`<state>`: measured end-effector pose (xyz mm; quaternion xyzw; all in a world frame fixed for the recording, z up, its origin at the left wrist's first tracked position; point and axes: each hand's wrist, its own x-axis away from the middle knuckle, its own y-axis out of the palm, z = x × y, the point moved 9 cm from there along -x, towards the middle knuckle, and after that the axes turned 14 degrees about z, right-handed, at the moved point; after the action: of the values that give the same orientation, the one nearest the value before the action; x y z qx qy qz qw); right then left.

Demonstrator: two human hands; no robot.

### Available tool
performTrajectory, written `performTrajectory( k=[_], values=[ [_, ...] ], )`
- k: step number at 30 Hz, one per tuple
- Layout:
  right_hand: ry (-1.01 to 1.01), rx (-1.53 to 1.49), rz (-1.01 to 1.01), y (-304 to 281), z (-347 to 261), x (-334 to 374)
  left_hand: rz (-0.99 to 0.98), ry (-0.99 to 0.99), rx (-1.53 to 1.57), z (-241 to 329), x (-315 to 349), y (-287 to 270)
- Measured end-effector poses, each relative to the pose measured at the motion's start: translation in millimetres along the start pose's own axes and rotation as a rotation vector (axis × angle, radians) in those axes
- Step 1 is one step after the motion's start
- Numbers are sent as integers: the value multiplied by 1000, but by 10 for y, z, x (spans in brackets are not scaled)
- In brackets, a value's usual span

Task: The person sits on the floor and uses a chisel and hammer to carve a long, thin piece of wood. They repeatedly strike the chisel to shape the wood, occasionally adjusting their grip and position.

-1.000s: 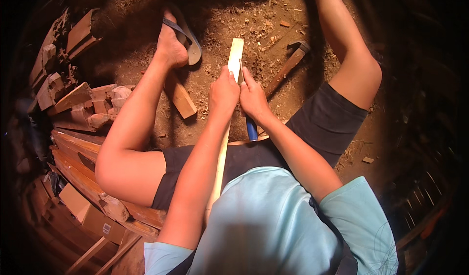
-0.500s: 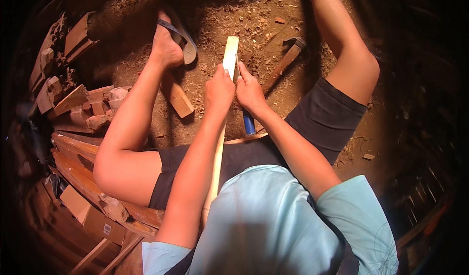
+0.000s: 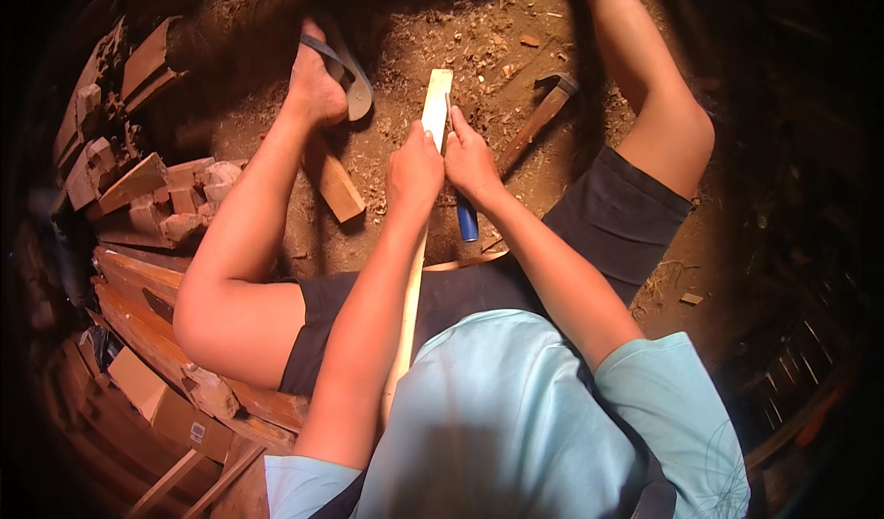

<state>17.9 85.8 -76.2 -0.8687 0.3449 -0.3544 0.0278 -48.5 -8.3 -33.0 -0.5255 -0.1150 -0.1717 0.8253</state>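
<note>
My left hand (image 3: 414,176) is closed around a long pale wooden strip (image 3: 438,91), thumb on its upper face. The strip runs from past my hands back over my lap towards my body. Close beside it on the right, my right hand (image 3: 471,164) grips a blue-handled blade tool (image 3: 469,221). Its narrow metal end shows past my fingers, against the strip's right edge, and the handle's butt sticks out below my palm. My fingers cover the middle of the tool, so whether it is a knife or a chisel I cannot tell.
A wooden-handled hammer-like tool (image 3: 539,123) lies on the shaving-strewn ground to the right. A wooden block (image 3: 337,192) rests by my left leg. Broken wood pieces (image 3: 143,192), planks (image 3: 138,275) and a cardboard box (image 3: 189,422) are piled at the left.
My right hand has slid a little forward along the strip, away from my body, carrying the blue-handled tool. My left hand and the strip have hardly moved.
</note>
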Motion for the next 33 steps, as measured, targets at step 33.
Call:
performTrajectory(
  k=[33],
  values=[
    [54, 1, -110, -8, -102, 43, -32, -71, -16, -62, -12, 40]
  ],
)
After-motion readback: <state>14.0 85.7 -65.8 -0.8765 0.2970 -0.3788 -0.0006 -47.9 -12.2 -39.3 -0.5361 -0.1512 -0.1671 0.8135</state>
